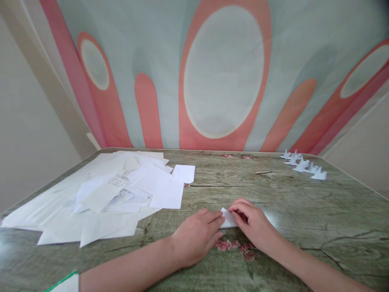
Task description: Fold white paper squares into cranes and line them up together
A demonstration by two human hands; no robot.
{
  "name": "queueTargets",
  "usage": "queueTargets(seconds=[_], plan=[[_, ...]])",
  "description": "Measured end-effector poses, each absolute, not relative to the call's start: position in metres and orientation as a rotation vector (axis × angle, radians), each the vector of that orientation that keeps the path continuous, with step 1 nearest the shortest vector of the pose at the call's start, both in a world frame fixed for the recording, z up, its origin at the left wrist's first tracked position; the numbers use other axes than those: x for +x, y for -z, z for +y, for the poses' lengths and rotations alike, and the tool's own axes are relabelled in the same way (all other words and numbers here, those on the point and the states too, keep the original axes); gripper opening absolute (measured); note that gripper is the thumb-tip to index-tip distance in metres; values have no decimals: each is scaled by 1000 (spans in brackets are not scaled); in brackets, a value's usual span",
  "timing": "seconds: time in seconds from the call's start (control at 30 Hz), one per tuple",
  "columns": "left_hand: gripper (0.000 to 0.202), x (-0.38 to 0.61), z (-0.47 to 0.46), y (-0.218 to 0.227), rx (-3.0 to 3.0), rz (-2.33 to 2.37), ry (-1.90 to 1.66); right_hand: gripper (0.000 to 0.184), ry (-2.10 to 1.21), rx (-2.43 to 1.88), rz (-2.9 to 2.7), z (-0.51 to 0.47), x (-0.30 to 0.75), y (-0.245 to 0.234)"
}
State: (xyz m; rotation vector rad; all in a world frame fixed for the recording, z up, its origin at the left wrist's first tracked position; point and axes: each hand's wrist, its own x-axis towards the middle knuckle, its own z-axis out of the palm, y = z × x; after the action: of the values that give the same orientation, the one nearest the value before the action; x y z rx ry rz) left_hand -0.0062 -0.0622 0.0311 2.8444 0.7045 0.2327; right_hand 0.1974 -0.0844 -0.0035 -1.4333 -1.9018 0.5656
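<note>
A small piece of folded white paper (228,220) lies on the wood-patterned table in front of me, between my two hands. At its left edge, my left hand (197,235) holds it with the fingers close together and the thumb nearer to me. My right hand (251,221) pinches its upper right part between thumb and fingers. The fingers cover both ends of the paper, so its full shape is hidden.
Loose white sheets (67,227), some printed, spread in a heap over the table's left side. Square white papers (167,194) lie at the heap's right edge. Several small folded paper figures (302,165) stand at the far right. A patterned cloth (164,109) hangs behind the table (304,207).
</note>
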Motion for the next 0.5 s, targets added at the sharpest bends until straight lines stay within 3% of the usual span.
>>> queueTargets(seconds=[0.5], plan=[[34, -5, -61, -25, 2881, 717, -207, 18, -542, -1421, -1906, -85, 198, 3]])
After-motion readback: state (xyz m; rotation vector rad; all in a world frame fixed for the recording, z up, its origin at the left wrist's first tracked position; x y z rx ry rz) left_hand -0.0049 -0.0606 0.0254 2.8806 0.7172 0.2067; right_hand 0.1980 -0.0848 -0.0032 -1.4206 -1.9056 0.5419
